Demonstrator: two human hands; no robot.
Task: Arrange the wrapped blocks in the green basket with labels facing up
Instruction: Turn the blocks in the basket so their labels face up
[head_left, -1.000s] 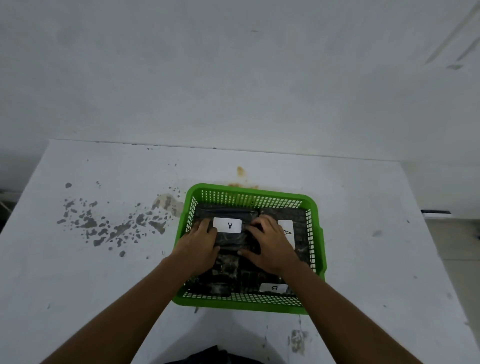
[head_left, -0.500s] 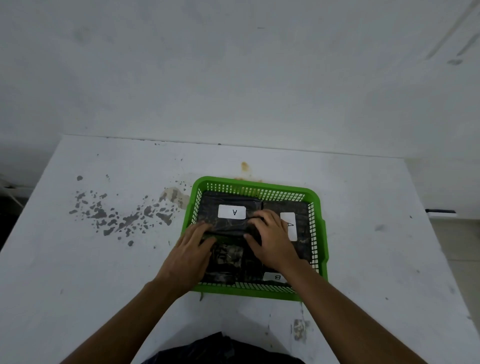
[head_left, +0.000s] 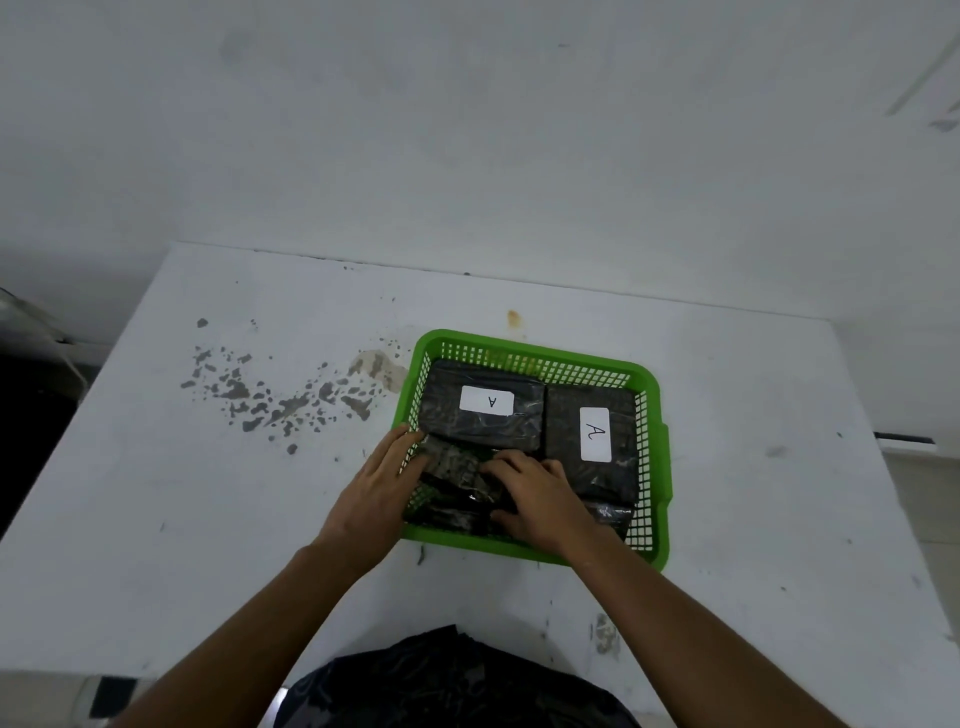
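Two hands in green basket (head_left: 655, 410): left hand (head_left: 373, 499) fingers flat on near-left wrapped block (head_left: 456, 467), over the left rim; right hand (head_left: 540, 501) spread, palm down on same block. Behind: two blocks, "A" labels up (head_left: 487, 401) (head_left: 595, 434). White table (head_left: 208, 493).

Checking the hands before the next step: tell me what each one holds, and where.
Both hands are on the near wrapped block in the basket: left hand at its left end, right hand on top. A closed grip cannot be told.
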